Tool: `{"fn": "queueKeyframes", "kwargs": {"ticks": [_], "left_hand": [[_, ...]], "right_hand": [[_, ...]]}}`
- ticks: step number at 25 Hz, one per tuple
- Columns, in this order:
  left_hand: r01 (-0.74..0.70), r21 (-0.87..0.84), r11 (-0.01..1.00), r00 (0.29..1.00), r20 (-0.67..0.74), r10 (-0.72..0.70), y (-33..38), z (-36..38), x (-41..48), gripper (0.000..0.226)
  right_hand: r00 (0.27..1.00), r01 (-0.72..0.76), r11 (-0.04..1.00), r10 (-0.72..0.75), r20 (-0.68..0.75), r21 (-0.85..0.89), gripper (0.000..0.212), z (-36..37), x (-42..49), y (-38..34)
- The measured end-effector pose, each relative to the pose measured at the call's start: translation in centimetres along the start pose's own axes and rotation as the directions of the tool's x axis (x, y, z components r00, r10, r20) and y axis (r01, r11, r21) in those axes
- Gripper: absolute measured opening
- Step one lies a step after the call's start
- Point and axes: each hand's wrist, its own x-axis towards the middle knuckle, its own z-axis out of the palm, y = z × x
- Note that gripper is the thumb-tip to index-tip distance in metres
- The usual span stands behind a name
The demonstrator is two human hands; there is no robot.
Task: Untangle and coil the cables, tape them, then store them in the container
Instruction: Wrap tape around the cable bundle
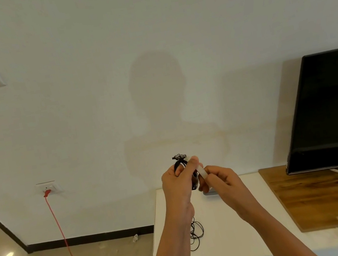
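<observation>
My left hand (178, 182) grips a small coiled black cable (181, 162) held up above the white table (232, 234); grey plugs stick out at the coil's top. My right hand (220, 180) pinches a strip of clear tape (201, 171) that runs up to the coil, right against my left fingers. A second black cable (196, 234) lies in loose loops on the table below my left wrist. A grey object (210, 192) lies on the table, mostly hidden behind my right hand.
A black TV (329, 108) stands on a wooden board (325, 197) at the right. A red cord (67, 242) hangs from a wall socket (47, 188) at the left, down to the floor. The table's left edge drops to tiled floor.
</observation>
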Motion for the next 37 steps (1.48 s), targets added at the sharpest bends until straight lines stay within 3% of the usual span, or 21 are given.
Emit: {"fn": "queueKeyframes", "kwargs": {"ticks": [5, 8, 13, 15, 20, 24, 32, 34, 37], "left_hand": [[0.114, -0.138, 0.984, 0.990, -0.071, -0.125, 0.9, -0.2, 0.3, 0.012], [0.147, -0.155, 0.977, 0.984, -0.081, -0.161, 1.1, -0.5, 0.7, 0.014], [0.018, 0.092, 0.996, 0.997, 0.067, -0.025, 0.2, -1.2, 0.1, 0.038], [-0.008, 0.098, 0.995, 0.997, 0.073, 0.000, 0.2, -1.4, 0.0, 0.040], [0.080, -0.025, 0.996, 0.997, -0.002, -0.080, 1.4, -1.0, 0.0, 0.013], [0.180, -0.056, 0.982, 0.983, -0.025, -0.182, 2.0, -0.9, 0.2, 0.017], [0.388, -0.342, 0.856, 0.920, 0.092, -0.380, 1.7, -1.3, 0.8, 0.023], [0.333, -0.249, 0.910, 0.943, 0.075, -0.324, 0.9, -1.6, 0.9, 0.030], [0.125, 0.023, 0.992, 0.990, 0.063, -0.126, -0.2, -1.6, 0.4, 0.036]], "right_hand": [[1.000, -0.031, 0.997, 0.031, -0.007, -0.065, 0.027, 0.3, -0.4, 1.0], [1.000, -0.019, 0.997, 0.019, 0.000, -0.075, 0.024, 0.4, -0.5, 1.3], [0.997, -0.060, 0.996, 0.063, -0.044, 0.060, 0.026, 0.1, -0.1, 0.2], [0.997, -0.077, 0.995, 0.078, -0.008, 0.057, 0.028, 0.0, 0.0, -0.2], [1.000, -0.013, 1.000, 0.013, -0.007, -0.010, 0.029, 0.4, -0.6, 0.0], [1.000, 0.014, 1.000, -0.014, 0.001, -0.001, 0.028, 0.2, -0.8, 1.3], [0.999, 0.039, 0.999, -0.039, 0.019, -0.010, 0.030, -0.4, -0.8, 2.8], [0.999, 0.030, 1.000, -0.030, 0.015, 0.009, 0.024, -0.5, -0.7, 2.4], [1.000, -0.007, 1.000, 0.007, 0.005, 0.020, 0.023, -0.5, -0.1, 1.1]]}}
